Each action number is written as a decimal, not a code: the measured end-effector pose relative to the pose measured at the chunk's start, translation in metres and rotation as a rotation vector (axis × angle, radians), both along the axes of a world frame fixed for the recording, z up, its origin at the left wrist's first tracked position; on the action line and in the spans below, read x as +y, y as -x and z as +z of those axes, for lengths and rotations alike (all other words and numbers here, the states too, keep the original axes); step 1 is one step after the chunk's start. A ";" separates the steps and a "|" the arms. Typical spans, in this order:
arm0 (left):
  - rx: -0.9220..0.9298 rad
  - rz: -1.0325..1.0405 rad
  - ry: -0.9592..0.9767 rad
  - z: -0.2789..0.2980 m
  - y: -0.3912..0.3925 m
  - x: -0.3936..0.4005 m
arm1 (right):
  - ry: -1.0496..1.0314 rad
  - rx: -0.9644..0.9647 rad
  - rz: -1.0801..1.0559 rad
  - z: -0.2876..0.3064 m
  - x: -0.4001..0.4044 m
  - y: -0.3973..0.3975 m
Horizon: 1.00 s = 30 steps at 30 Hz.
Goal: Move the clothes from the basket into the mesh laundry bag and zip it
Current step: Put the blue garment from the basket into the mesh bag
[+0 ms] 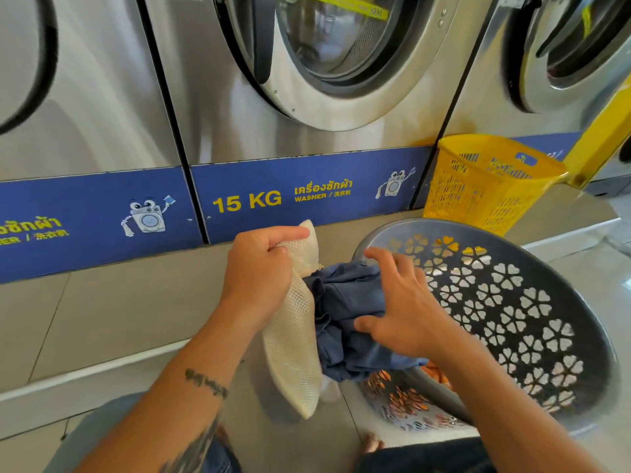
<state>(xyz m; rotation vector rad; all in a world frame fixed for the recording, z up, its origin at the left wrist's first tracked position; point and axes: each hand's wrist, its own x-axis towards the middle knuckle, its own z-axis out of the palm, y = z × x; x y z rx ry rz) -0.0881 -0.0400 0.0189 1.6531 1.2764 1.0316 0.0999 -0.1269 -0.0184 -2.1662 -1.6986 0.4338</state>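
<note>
Both forearms reach in from the bottom edge, a tattoo on the left one. Left hand clenches the top edge of the cream mesh bag, fingers curled round the bunched mesh; bag hangs down from the fist, lower end near the floor. Right hand lies on the dark blue garment, fingers spread and bent, thumb under the cloth, pressing it against the bag's side. Whether the cloth is partly inside the bag, cannot tell. Garment trails back over the near rim of the grey basket, which tilts toward the person; orange cloth shows low inside it. Yellow basket stands just behind the grey one, against the washers. Bare tiled floor lies open to the left of the bag.
</note>
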 end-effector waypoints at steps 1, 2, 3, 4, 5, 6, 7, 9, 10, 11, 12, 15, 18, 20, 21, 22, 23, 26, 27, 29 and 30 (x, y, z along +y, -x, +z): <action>0.018 -0.010 -0.009 -0.001 -0.002 -0.001 | 0.133 0.068 -0.040 -0.005 0.002 -0.008; 0.031 -0.016 -0.016 -0.001 -0.003 -0.002 | 0.217 0.200 -0.065 -0.010 0.003 -0.012; 0.039 -0.020 -0.020 -0.003 -0.004 -0.002 | 0.234 0.345 -0.087 -0.016 0.005 -0.014; 0.044 -0.022 -0.022 -0.005 -0.006 -0.002 | 0.199 0.415 -0.097 -0.021 0.006 -0.015; 0.045 -0.022 -0.020 -0.005 -0.007 -0.002 | 0.128 0.385 -0.104 -0.022 0.007 -0.013; 0.046 -0.022 -0.018 -0.005 -0.007 -0.003 | 0.049 0.302 -0.106 -0.021 0.007 -0.008; 0.046 -0.021 -0.017 -0.005 -0.008 -0.003 | -0.039 0.181 -0.091 -0.018 0.007 -0.003; 0.040 -0.032 -0.013 -0.002 -0.008 -0.006 | -0.213 0.062 -0.033 -0.009 0.003 0.009; 0.031 -0.041 -0.013 -0.003 -0.009 -0.007 | -0.275 0.125 -0.026 -0.006 0.001 0.016; 0.020 -0.049 -0.011 -0.005 -0.009 -0.007 | -0.312 0.275 -0.040 -0.004 -0.001 0.025; 0.005 -0.057 -0.006 -0.006 -0.008 -0.008 | -0.319 0.473 -0.054 -0.003 -0.003 0.033; -0.074 -0.073 -0.005 -0.005 -0.006 -0.007 | -0.254 0.795 0.058 -0.018 -0.005 0.053; -0.109 -0.113 0.001 -0.003 -0.007 -0.009 | -0.099 0.528 0.246 -0.044 0.002 0.066; -0.053 -0.158 0.006 -0.006 -0.009 -0.011 | -0.017 0.375 0.293 -0.049 0.008 0.068; -0.031 -0.155 0.011 -0.009 -0.009 -0.011 | 0.010 0.330 0.298 -0.047 0.010 0.066; -0.025 -0.132 0.021 -0.010 -0.008 -0.010 | 0.027 0.309 0.309 -0.044 0.011 0.064; -0.031 -0.091 0.027 -0.010 -0.006 -0.008 | 0.023 0.304 0.322 -0.041 0.011 0.062; -0.058 0.036 0.036 -0.007 0.005 0.004 | -0.040 0.341 0.310 -0.025 0.002 0.060; -0.056 0.062 0.039 -0.006 0.009 0.008 | -0.056 0.356 0.297 -0.021 -0.004 0.059; -0.050 0.087 0.039 -0.004 0.015 0.011 | -0.049 0.297 0.297 -0.017 -0.016 0.057; -0.048 0.085 0.037 -0.004 0.017 0.011 | -0.024 0.163 0.316 -0.015 -0.023 0.057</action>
